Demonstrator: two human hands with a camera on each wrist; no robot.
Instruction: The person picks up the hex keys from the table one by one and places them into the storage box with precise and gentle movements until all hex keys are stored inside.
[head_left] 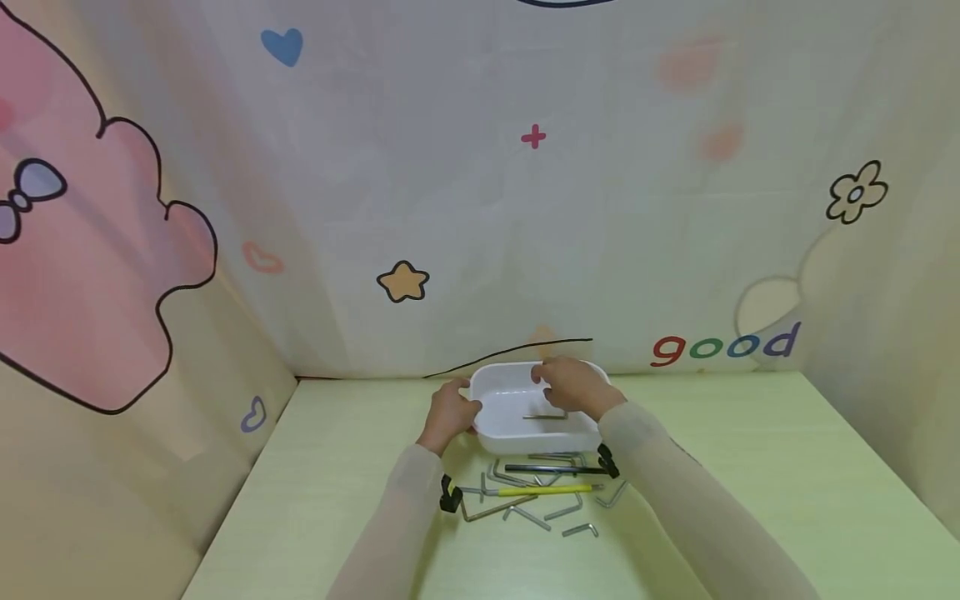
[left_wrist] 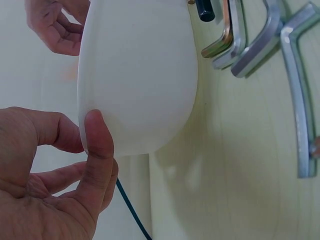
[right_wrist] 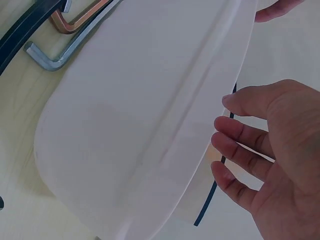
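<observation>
A white plastic tub [head_left: 536, 444] stands towards the back of the table. At its left end my left hand [head_left: 448, 414] grips the rim, thumb and fingers on both sides of the wall, as the left wrist view shows too. My right hand [head_left: 573, 386] hovers over the tub's right part. In the right wrist view its fingers [right_wrist: 245, 132] are spread and loosely bent near the rim, with nothing between them. One thin L-shaped hex key [head_left: 546, 417] lies on the tub's floor. The tub's wall [right_wrist: 130, 100] hides its inside from the wrist cameras.
In front of the tub lie several loose hex keys, among them a brownish one [head_left: 501, 508] and a short one [head_left: 580, 529]. A yellow-sleeved rod [head_left: 545, 490] and a black rod [head_left: 555, 469] lie across them. A printed curtain [head_left: 465, 208] rises behind the table.
</observation>
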